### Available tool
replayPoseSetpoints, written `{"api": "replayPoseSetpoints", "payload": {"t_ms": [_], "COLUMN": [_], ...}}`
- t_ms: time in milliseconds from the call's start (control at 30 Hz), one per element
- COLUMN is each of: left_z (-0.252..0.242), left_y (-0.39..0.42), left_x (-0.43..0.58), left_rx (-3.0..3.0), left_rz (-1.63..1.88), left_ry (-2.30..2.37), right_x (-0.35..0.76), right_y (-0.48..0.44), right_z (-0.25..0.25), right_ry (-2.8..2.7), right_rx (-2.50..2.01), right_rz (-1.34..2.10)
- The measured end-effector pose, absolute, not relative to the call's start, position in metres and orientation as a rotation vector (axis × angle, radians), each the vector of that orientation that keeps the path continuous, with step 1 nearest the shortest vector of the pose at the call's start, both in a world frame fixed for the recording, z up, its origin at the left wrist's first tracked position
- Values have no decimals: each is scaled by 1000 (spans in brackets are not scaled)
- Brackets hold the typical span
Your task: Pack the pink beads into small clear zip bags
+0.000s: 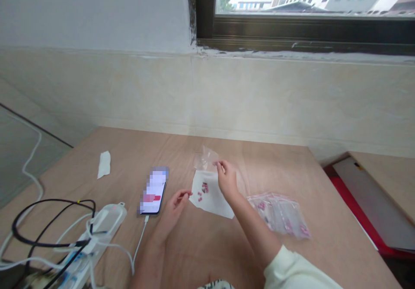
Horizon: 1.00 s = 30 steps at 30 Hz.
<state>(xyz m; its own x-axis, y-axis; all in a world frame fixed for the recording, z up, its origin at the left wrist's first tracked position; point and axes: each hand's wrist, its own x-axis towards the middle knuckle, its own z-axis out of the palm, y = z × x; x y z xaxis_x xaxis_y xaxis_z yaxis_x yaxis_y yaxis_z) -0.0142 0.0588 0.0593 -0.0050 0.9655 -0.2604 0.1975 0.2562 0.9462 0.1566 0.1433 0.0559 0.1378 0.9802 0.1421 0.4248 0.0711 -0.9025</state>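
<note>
A white sheet of paper (215,200) lies on the wooden table, with several small pink-red pieces (205,188) grouped on its left half. My left hand (175,204) is at the paper's left edge, thumb and fingertips pinched together; whatever they hold is too small to make out. Over the paper's upper right reaches my right hand (228,179), its fingertips pinched just in front of a clear plastic bag (205,158) behind the sheet. Something tiny may be between those fingertips, but I cannot tell what. Right of my forearm lie clear zip bags (282,215) with pink pieces inside.
A phone (154,192) with a lit screen is plugged into a white cable, left of my left hand. Farther left are a power strip (110,220), tangled black cables (53,200) and a scrap of white paper (104,164). The wall and window (292,30) stand behind the table.
</note>
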Motion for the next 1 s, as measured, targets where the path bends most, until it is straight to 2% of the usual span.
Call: {"api": "replayPoseSetpoints", "payload": {"t_ms": [133,267,333,467,533,667,1000], "left_z": [65,69,71,76,80,85,79], "left_y": [58,50,44,30,24,12,-12], "left_x": [-8,-3,-2,0,4,13,8], "left_rx": [1084,1152,1216,1269,1286,1365,1213], "left_rz": [986,923,879,822,817,798,738], "left_ry": [1391,1327,1285,1236,1242,1234,1195], "right_x": [171,182,186,189,183,163,156], "right_y": [95,56,44,24,16,5,2], "right_z": [68,53,45,51,63,80,68], "right_ry": [-1263,-1211,-1158,-1074,-1173,-1435,-1411], "right_rx": [-1225,-1208,-1300,-1578,-1557,-1341,-1150], "right_rz": [1283,1525,1517,1036,959,1298,1659]}}
